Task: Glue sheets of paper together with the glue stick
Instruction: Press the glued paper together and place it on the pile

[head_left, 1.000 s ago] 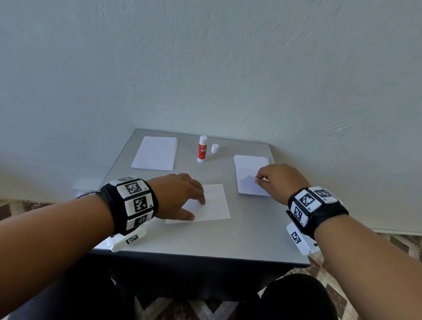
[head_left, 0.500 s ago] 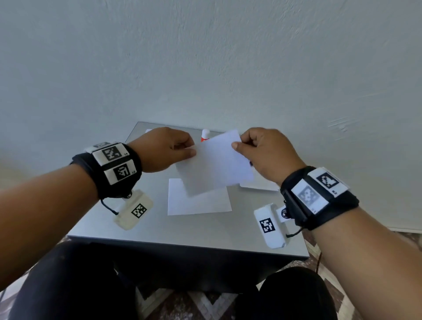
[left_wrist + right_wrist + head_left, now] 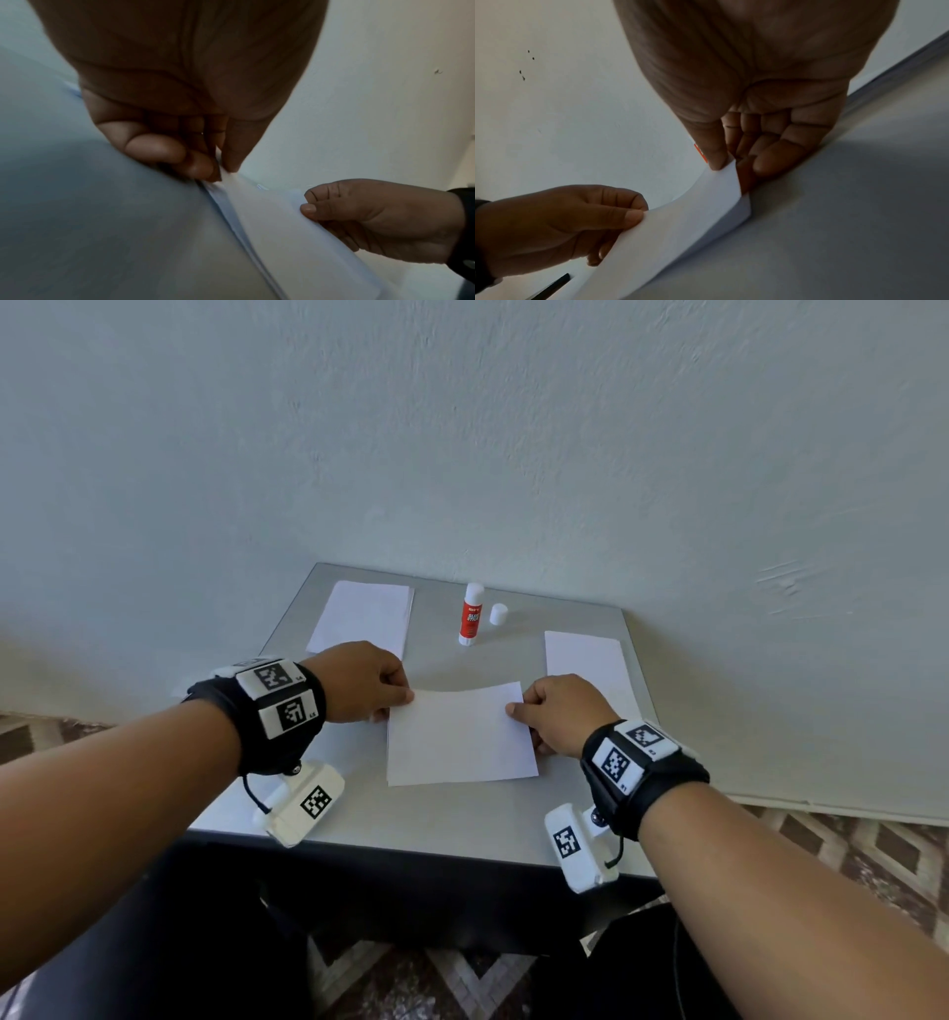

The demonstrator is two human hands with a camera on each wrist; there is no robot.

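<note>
A white sheet of paper [image 3: 459, 734] lies over another sheet in the middle of the grey table [image 3: 462, 819], its far edge still lifted and bowed. My left hand [image 3: 398, 698] pinches the sheet's far left corner between thumb and fingers [image 3: 197, 168]. My right hand [image 3: 516, 706] pinches the far right corner, thumb on top [image 3: 714, 160]. The lower sheet [image 3: 226, 209] shows as a thin edge beneath. The red and white glue stick [image 3: 471, 614] stands uncapped at the back, its white cap [image 3: 498, 614] beside it.
A stack of white paper [image 3: 362, 618] lies at the back left of the table, another stack [image 3: 590, 660] at the back right. A pale wall [image 3: 462, 428] rises right behind the table. Patterned floor [image 3: 847, 850] shows around it.
Both hands brought the sheet down from mid-air onto the sheet lying on the table. A second ago the right hand was picking it from the right stack while the left rested on the middle sheet.
</note>
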